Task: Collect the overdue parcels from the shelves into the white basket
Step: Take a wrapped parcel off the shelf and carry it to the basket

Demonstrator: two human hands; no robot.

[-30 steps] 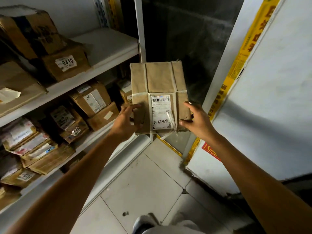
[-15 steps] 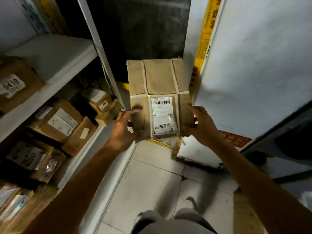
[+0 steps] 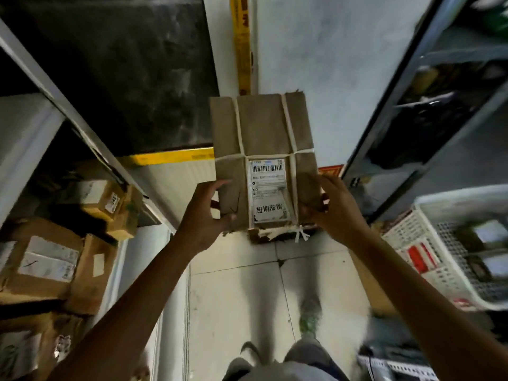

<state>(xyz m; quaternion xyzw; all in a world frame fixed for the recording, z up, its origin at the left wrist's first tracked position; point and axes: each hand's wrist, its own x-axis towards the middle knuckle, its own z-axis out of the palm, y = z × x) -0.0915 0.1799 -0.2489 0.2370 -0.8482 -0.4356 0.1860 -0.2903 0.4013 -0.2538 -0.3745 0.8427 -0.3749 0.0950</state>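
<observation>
I hold one brown parcel (image 3: 264, 127) out in front of me over the tiled floor (image 3: 233, 298), its near end between my two grips. My left grip (image 3: 204, 213) clasps its left edge and my right grip (image 3: 335, 210) its right edge. One white label (image 3: 268, 191) faces me. One white basket (image 3: 456, 198) sits at the near right, apart from the parcel. The left shelves (image 3: 24, 127) carry at least four cardboard boxes (image 3: 41, 259)

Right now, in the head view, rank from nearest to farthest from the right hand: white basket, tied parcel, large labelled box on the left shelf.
1. tied parcel, gripped in the right hand.
2. white basket, at the right.
3. large labelled box, low on the far left shelf.
</observation>
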